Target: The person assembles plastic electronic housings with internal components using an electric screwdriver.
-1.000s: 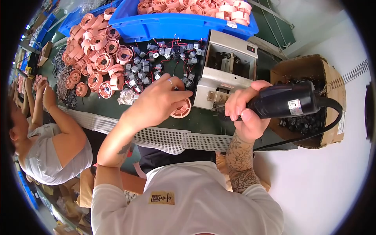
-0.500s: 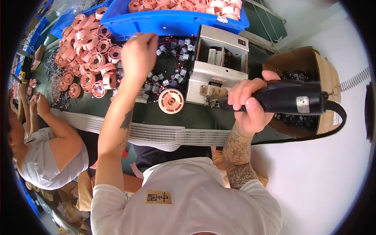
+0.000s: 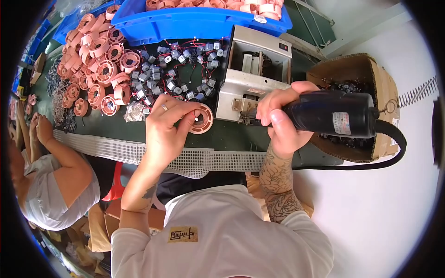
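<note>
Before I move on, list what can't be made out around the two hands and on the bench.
All in the head view:
- Part of the pink wheel: behind the left hand.
- What, if anything, that hand pinches: too small.
- Part of the black tool: covered by the right hand.
- Some box contents: behind the tool.
- Blue bin's far side: cut off by the upper edge.

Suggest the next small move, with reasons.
Probably finish placing the part with the left hand before bringing the corded power screwdriver over: the left fingertips are at the centre of the pink round housing, while the right hand grips the screwdriver with its tip by the grey metal machine. The part itself is too small to identify.
</note>
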The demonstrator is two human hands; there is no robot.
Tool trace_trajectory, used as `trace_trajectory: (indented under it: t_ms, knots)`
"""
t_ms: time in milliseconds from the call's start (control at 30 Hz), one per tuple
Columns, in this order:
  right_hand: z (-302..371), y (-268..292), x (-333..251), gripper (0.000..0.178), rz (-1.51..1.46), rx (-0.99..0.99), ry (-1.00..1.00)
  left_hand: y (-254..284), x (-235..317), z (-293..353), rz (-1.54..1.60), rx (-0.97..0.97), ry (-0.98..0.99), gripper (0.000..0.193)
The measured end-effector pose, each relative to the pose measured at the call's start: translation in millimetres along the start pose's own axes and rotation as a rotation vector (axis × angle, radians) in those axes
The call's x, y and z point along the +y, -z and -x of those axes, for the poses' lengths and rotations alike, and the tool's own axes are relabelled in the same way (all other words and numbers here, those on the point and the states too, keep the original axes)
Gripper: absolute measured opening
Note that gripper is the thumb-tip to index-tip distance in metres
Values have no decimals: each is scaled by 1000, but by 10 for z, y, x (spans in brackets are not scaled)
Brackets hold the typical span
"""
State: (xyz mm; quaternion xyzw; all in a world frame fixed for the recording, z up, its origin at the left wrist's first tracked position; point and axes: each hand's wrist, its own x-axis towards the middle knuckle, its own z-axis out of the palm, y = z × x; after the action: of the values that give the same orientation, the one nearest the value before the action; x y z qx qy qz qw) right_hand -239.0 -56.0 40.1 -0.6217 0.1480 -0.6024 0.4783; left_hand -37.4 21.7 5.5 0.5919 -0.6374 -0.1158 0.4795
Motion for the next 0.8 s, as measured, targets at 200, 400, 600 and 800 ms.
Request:
trace_trajectory:
  t_ms: [200, 400, 600, 800]
  knots:
    - [15, -13, 1, 51, 14, -36, 6, 21, 6, 5, -48, 37, -46, 22]
    - [-3, -44, -49, 55, -107, -161, -71, 45, -24, 17, -22, 10, -77, 21]
    - [-105, -206, -56, 61, -158, -205, -3, -9, 11, 78, 11, 40, 36, 16]
    - [-168, -579, -29, 62, -150, -138, -84, -162, -18, 183, 98, 151, 307, 35]
